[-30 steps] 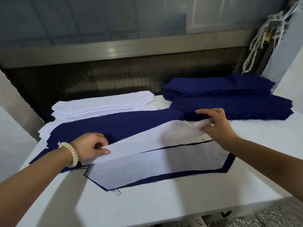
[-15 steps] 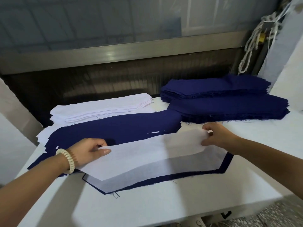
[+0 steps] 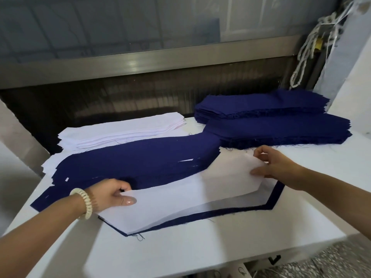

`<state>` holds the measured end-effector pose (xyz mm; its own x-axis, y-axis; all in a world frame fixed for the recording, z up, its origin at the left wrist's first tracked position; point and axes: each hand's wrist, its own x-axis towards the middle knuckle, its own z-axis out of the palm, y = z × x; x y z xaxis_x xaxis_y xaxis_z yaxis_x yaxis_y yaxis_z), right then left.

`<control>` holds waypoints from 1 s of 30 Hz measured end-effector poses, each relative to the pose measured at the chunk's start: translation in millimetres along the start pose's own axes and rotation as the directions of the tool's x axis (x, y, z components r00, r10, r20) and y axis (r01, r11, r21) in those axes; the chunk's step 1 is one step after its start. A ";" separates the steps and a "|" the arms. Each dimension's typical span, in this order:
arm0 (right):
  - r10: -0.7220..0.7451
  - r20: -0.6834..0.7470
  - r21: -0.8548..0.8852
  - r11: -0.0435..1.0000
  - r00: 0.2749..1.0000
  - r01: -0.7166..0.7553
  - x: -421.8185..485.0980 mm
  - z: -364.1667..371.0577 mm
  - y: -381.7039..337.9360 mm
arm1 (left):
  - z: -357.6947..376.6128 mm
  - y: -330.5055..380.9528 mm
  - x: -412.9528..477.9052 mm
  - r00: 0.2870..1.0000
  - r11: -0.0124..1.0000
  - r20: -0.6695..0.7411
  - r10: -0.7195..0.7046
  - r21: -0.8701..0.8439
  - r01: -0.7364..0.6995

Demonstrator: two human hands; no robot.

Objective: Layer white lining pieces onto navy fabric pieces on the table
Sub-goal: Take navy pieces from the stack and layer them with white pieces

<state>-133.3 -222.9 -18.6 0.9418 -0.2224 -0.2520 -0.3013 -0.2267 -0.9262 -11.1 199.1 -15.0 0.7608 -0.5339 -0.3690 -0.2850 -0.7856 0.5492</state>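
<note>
head view — translucent white lining piece [image 3: 180,199]

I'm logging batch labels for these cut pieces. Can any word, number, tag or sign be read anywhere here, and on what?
None can be read.
The white lining piece, the navy fabric piece under it, the navy stacks and the white stack show no print or tag.
A small black mark below the table is only a shape, not legible text.

Two hands [image 3: 112,192], two thick navy stacks [image 3: 281,129], one white stack [image 3: 120,129] — one lining piece [image 3: 180,201]
</note>
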 end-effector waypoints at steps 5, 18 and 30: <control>0.020 -0.057 0.031 0.999 0.998 -0.018 9.4 -2.3 -0.3 | -2.0 0.7 -0.2 1.000 1.000 0.007 0.001 -0.015 -0.001; 0.017 -0.034 -0.272 0.962 0.999 -0.026 8.6 -11.0 0.5 | 1.4 -0.4 -5.0 0.998 0.998 -0.034 0.055 0.015 -0.054; 0.027 -0.009 -0.417 0.908 1.000 -0.029 2.9 -17.4 12.1 | 7.4 2.7 -2.8 0.999 0.999 0.007 0.042 0.034 -0.042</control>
<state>-136.8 -242.8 -25.6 0.9319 -0.2369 -0.2748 -0.3627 -0.5949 -0.7173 -18.4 196.1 -18.0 0.7440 -0.5684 -0.3514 -0.3362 -0.7729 0.5382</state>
